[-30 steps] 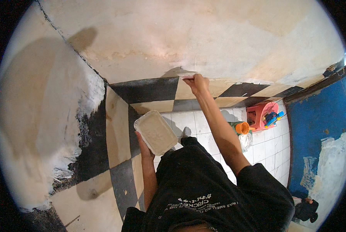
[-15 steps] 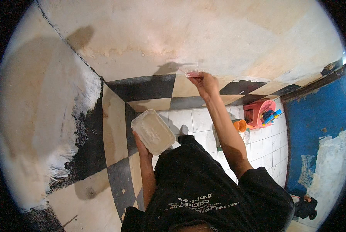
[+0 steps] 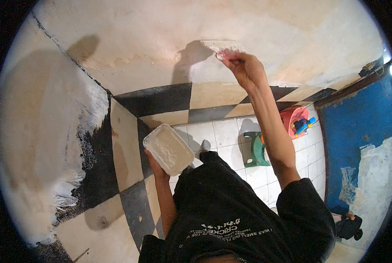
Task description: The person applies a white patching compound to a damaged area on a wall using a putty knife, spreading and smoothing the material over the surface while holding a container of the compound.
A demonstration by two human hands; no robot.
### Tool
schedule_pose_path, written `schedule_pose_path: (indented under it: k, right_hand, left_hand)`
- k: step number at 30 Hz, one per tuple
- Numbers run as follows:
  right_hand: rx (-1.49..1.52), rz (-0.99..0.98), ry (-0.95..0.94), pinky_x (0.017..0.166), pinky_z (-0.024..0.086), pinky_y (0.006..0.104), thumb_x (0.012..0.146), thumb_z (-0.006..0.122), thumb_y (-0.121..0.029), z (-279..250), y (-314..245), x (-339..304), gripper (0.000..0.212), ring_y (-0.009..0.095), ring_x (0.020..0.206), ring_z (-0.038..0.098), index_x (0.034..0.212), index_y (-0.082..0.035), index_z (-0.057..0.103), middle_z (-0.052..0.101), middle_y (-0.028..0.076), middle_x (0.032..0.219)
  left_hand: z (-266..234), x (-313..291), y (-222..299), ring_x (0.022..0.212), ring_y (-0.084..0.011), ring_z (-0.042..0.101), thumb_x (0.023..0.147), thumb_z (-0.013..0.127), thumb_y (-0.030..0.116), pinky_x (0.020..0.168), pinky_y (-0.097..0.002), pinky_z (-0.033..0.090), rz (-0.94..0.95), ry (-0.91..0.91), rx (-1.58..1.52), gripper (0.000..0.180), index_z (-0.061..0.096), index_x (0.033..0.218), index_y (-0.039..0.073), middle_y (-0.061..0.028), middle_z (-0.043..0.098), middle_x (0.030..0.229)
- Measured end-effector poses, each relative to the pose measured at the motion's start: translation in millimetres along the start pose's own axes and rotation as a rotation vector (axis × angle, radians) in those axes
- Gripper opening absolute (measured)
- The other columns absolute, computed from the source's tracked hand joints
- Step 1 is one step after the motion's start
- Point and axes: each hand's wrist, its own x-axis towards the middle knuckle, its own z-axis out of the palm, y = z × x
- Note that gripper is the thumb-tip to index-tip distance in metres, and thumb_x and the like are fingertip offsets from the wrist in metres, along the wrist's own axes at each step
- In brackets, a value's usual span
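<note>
My left hand (image 3: 158,167) grips the lower left side of a shallow rectangular whitish tub (image 3: 190,154). White paste (image 3: 163,148) covers much of its inside. Higher up, my right hand (image 3: 247,68) is closed on a flat pinkish spreader (image 3: 223,55), pinched between thumb and fingers at the wall (image 3: 152,52) in front of me. A band of wet-looking white paste (image 3: 222,44) lies on the wall along the spreader. My fingers hide most of the tool, so its full shape does not show.
Black and cream squares (image 3: 154,100) run along the lower wall. On the white tiled floor (image 3: 224,133) stand a green stool (image 3: 254,151) and a pink plastic stool (image 3: 292,117) bearing a blue-and-yellow tool (image 3: 304,126). A blue panel (image 3: 351,118) closes the right side; another person (image 3: 348,226) is near its bottom.
My right hand has moved up the wall and slightly right with the spreader. A white band of paste now shows there. The tub has barely moved. More of the green stool is visible.
</note>
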Motion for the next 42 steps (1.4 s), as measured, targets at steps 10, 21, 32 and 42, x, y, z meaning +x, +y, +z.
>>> schedule_pose_path:
  k: [10,21,32,42]
  right_hand:
    - [0.116,0.317,0.254,0.085,0.053,0.0425,0.090,0.034,0.002,-22,158,49,0.023,0.035,0.094,0.057,0.095,0.019,0.048,0.053,0.027,0.102]
    - [0.181,0.036,0.018,0.080,0.056,0.0408,0.087,0.032,0.006,58,72,-3,0.022,0.034,0.087,0.059,0.097,0.023,0.043,0.052,0.028,0.100]
    - [0.191,0.132,0.269,0.064,0.057,0.0496,0.086,0.035,0.006,-28,168,98,0.022,0.040,0.076,0.061,0.099,0.023,0.036,0.053,0.032,0.093]
    - [0.101,-0.016,0.048,0.083,0.055,0.0391,0.089,0.032,0.004,23,69,-18,0.025,0.033,0.091,0.058,0.097,0.022,0.047,0.053,0.029,0.100]
  left_hand:
    - [15,5,5,0.119,-0.0287,0.047,0.088,0.036,0.063,0.098,-0.0408,0.041,0.036,-0.037,0.035,0.075,0.031,0.138,0.007,-0.0141,0.043,0.134]
    - [-15,0,2,0.124,-0.0304,0.042,0.087,0.033,0.066,0.101,-0.0418,0.039,-0.013,-0.001,-0.096,0.078,0.027,0.140,0.008,-0.0144,0.039,0.138]
    - [6,-5,15,0.122,-0.0284,0.044,0.089,0.031,0.065,0.099,-0.0412,0.041,0.060,0.016,0.056,0.076,0.028,0.139,0.007,-0.0145,0.040,0.136]
    - [-10,-1,10,0.120,-0.0296,0.046,0.089,0.033,0.063,0.098,-0.0424,0.042,0.040,0.013,-0.020,0.074,0.028,0.139,0.009,-0.0142,0.041,0.135]
